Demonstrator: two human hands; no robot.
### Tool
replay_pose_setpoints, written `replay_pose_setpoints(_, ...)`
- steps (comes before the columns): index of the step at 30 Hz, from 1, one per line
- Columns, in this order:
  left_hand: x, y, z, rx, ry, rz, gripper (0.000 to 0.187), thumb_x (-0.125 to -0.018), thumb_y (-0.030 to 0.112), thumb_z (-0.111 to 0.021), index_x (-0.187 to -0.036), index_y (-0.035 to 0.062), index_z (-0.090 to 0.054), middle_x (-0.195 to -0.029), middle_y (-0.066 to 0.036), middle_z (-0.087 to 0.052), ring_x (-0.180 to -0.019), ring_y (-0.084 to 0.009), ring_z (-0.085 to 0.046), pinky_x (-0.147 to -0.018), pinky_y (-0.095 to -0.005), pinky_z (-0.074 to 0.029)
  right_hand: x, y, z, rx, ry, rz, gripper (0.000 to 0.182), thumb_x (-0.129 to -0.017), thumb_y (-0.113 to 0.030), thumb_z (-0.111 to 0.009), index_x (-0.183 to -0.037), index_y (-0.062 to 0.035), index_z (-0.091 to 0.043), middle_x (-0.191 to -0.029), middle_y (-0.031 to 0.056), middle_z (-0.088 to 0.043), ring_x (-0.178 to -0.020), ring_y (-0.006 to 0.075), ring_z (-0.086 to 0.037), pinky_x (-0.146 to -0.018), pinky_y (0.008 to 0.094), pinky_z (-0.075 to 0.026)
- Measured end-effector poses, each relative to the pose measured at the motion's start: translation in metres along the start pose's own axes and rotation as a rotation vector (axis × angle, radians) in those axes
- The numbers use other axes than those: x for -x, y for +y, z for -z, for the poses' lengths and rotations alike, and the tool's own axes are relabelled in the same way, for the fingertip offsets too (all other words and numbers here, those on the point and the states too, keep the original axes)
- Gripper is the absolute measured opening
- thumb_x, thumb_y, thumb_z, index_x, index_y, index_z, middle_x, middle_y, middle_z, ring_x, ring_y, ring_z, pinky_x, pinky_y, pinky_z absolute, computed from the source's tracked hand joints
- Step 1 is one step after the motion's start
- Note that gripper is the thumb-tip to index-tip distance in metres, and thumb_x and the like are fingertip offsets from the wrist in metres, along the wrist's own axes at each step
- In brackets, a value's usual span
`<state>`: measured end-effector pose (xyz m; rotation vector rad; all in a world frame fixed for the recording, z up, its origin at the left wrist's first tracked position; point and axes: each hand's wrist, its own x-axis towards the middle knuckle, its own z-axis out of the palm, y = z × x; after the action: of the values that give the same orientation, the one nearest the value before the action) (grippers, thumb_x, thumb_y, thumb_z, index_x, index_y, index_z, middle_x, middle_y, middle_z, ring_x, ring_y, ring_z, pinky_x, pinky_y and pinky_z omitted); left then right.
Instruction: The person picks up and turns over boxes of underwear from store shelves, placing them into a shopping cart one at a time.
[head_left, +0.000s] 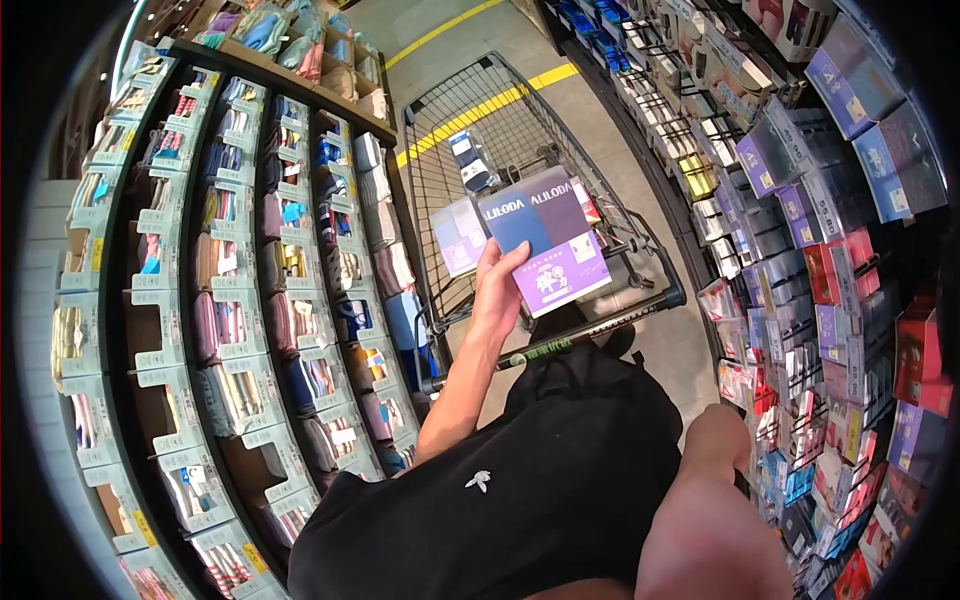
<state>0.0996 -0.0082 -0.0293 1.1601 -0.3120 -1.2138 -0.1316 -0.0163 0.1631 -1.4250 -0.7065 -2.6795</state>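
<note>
Pack: a flat purple and navy pack (548, 246) marked ALILODA, held up over the cart, tilted, in the middle of the scene.
Left hand: the left hand (498, 290) grips the pack's near left edge; fingers (520, 252) curled onto its face, pinching it, thumb behind and hidden.
Right hand: the right hand (722, 432) is low at the right, just beside the hanging packets; its fingers are out of sight, so I cannot tell how they stand.
Cart: a wire cart (470, 110) stands ahead in the aisle, its handle (560, 345) near the person; inside lie a pale purple pack (458, 236) and a dark sock pack (470, 160) farther off.
Left shelves: shelves (230, 300) of folded garments in boxes, close to the cart's left side.
Right rack: rack (800, 230) of hanging packets, purple, blue and red.
Floor: grey floor (600, 110) with yellow lines (500, 100) far ahead.
</note>
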Motion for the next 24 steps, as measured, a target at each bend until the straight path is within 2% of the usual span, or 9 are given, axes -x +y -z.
replay_pose_setpoints(2, -0.004, 0.001, 0.004, 0.007, 0.017, 0.015, 0.041, -0.088, 0.012, -0.063, -0.127, 0.0068, -0.048, -0.116, -0.006, -0.059, -0.107, -0.0201, -0.059, -0.094, -0.0360, -0.047, 0.014, -0.005, 0.013, -0.038, -0.158, -0.111, 0.046, -0.094, -0.030, -0.057, -0.131, -0.0075, -0.045, -0.134, 0.0075, -0.047, -0.125, 0.0254, -0.044, -0.096, 0.0387, -0.042)
replay_pose_setpoints(4, -0.011, 0.003, 0.008, 0.038, 0.018, 0.019, 0.040, -0.088, 0.012, -0.064, -0.125, 0.0053, -0.049, -0.115, -0.007, -0.059, -0.106, -0.0206, -0.059, -0.093, -0.0362, -0.048, 0.038, -0.007, 0.021, 0.182, 0.182, 0.070, 0.027, -0.086, -0.045, -0.059, -0.084, -0.0175, -0.059, -0.079, 0.0010, -0.060, -0.059, 0.0224, -0.056, -0.058, 0.0415, -0.047)
replay_pose_setpoints(6, -0.017, 0.006, 0.010, 0.025, 0.062, -0.003, 0.038, -0.087, 0.013, -0.066, -0.120, 0.0051, -0.048, -0.109, -0.007, -0.060, -0.099, -0.0192, -0.061, -0.088, -0.0349, -0.050, 0.076, -0.074, 0.119, 0.293, -0.291, -0.326, 0.018, -0.084, -0.029, -0.064, -0.087, -0.0116, -0.059, -0.091, 0.0070, -0.060, -0.068, 0.0248, -0.058, -0.064, 0.0392, -0.047)
replay_pose_setpoints(7, -0.020, 0.006, 0.010, 0.012, 0.103, -0.019, 0.036, -0.085, 0.013, -0.068, -0.115, 0.0048, -0.048, -0.103, -0.007, -0.061, -0.093, -0.0179, -0.063, -0.083, -0.0336, -0.052, 0.079, -0.056, 0.105, 0.291, -0.290, -0.328, 0.018, -0.084, -0.029, -0.064, -0.087, -0.0116, -0.059, -0.091, 0.0070, -0.060, -0.068, 0.0248, -0.058, -0.064, 0.0392, -0.047)
replay_pose_setpoints(9, -0.032, 0.005, 0.019, 0.000, 0.125, -0.035, 0.037, -0.085, 0.013, -0.068, -0.114, 0.0039, -0.048, -0.102, -0.008, -0.061, -0.093, -0.0181, -0.063, -0.083, -0.0336, -0.053, 0.096, -0.005, 0.076, 0.673, -0.672, -0.956, 0.021, -0.075, 0.007, -0.064, -0.093, -0.0047, -0.060, -0.087, 0.0103, -0.058, -0.078, 0.0263, -0.057, -0.067, 0.0368, -0.045)
replay_pose_setpoints(10, -0.041, 0.002, 0.023, -0.013, 0.143, -0.051, 0.038, -0.084, 0.013, -0.069, -0.113, 0.0029, -0.048, -0.102, -0.009, -0.062, -0.093, -0.0183, -0.063, -0.083, -0.0335, -0.053, 0.121, -0.001, 0.087, 0.740, -0.696, -1.044, 0.021, -0.077, 0.010, -0.060, -0.094, -0.0010, -0.060, -0.085, 0.0120, -0.057, -0.077, 0.0272, -0.057, -0.067, 0.0363, -0.046)
replay_pose_setpoints(15, -0.097, -0.018, 0.040, -0.044, 0.282, -0.081, 0.043, -0.078, 0.008, -0.075, -0.110, 0.0014, -0.047, -0.097, -0.011, -0.062, -0.083, -0.0193, -0.065, -0.074, -0.0316, -0.055, 0.223, 0.013, 0.153, 0.810, -0.703, -1.623, 0.014, -0.087, -0.006, -0.063, -0.099, 0.0006, -0.061, -0.087, 0.0144, -0.059, -0.081, 0.0311, -0.059, -0.069, 0.0378, -0.048)
replay_pose_setpoints(19, -0.168, -0.063, 0.076, -0.193, 0.439, -0.068, 0.051, -0.073, 0.008, -0.078, -0.110, 0.0023, -0.045, -0.094, -0.012, -0.062, -0.074, -0.0192, -0.063, -0.061, -0.0320, -0.053, 0.263, 0.028, 0.170, 0.966, -1.153, -1.571, 0.033, -0.093, -0.031, -0.056, -0.107, -0.0010, -0.056, -0.097, 0.0191, -0.060, -0.094, 0.0361, -0.058, -0.078, 0.0486, -0.046)
replay_pose_setpoints(24, -0.231, -0.101, 0.096, -0.169, 0.497, 0.029, 0.048, -0.072, 0.005, -0.078, -0.107, 0.0019, -0.045, -0.090, -0.012, -0.062, -0.069, -0.0198, -0.061, -0.057, -0.0322, -0.051, 0.265, 0.017, 0.173, 1.084, -1.480, -1.678, 0.034, -0.092, -0.031, -0.057, -0.109, -0.0023, -0.054, -0.102, 0.0202, -0.060, -0.095, 0.0411, -0.058, -0.078, 0.0486, -0.048)
